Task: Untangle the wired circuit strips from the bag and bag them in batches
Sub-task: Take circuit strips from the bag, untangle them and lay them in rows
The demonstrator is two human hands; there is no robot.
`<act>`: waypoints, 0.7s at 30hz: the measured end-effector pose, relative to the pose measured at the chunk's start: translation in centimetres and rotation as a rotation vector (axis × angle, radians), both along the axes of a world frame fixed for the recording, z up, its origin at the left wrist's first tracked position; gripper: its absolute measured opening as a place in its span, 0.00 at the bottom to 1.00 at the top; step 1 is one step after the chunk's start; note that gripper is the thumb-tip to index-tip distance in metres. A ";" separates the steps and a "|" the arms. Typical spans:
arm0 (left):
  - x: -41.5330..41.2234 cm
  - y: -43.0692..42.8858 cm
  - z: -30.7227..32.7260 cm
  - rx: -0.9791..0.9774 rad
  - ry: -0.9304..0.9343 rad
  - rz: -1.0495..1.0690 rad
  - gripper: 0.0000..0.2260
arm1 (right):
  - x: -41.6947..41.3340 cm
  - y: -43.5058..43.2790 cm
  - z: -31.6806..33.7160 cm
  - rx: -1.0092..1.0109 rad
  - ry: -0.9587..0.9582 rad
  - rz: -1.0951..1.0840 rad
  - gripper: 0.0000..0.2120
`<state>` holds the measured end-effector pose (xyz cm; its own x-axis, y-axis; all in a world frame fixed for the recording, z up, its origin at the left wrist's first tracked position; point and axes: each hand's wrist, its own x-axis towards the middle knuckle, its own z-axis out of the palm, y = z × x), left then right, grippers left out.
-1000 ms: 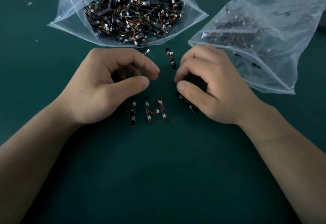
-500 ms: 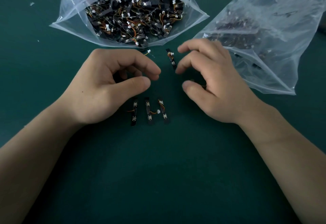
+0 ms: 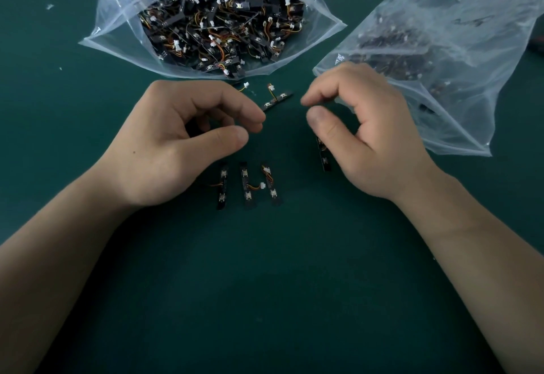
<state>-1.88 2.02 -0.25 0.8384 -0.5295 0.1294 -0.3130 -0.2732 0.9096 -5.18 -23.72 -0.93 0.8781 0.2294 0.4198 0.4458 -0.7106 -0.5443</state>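
While three black wired circuit strips (image 3: 246, 186) are lying side by side on the dark green surface (image 3: 265, 285) at frame centre, the left hand (image 3: 164, 153) is resting with fingers (image 3: 235, 109) curled beside a slanted strip (image 3: 276, 100), their hold impossible to tell. The right hand (image 3: 376, 144) is hovering with fingers loosely curled and parted, gripping nothing, while an open clear plastic bag (image 3: 117, 20) of tangled strips is sitting at upper centre.

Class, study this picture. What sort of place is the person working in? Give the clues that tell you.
Probably an electronics sorting or packing bench: a dark green mat, an open clear bag crammed with tangled wired circuit strips, a second bag beside it, and three strips laid in a row.
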 end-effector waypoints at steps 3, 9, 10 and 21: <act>0.0 0.0 0.0 0.003 -0.004 0.001 0.08 | 0.1 0.2 -0.2 -0.158 0.059 0.006 0.14; 0.1 0.0 -0.1 0.007 -0.012 -0.003 0.08 | 0.2 0.6 -0.2 -0.395 0.152 0.035 0.24; 0.1 0.0 -0.1 0.005 -0.009 -0.003 0.09 | 0.2 0.6 -0.2 -0.396 0.151 0.035 0.24; 0.2 0.2 -0.4 -0.004 -0.007 -0.002 0.09 | 0.3 0.4 -0.1 -0.141 0.140 -0.007 0.04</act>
<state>-1.67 2.17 -0.63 0.8363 -0.5307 0.1378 -0.3203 -0.2689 0.9084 -4.86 -23.35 -1.02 0.9276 0.2708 0.2574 0.3673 -0.7869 -0.4959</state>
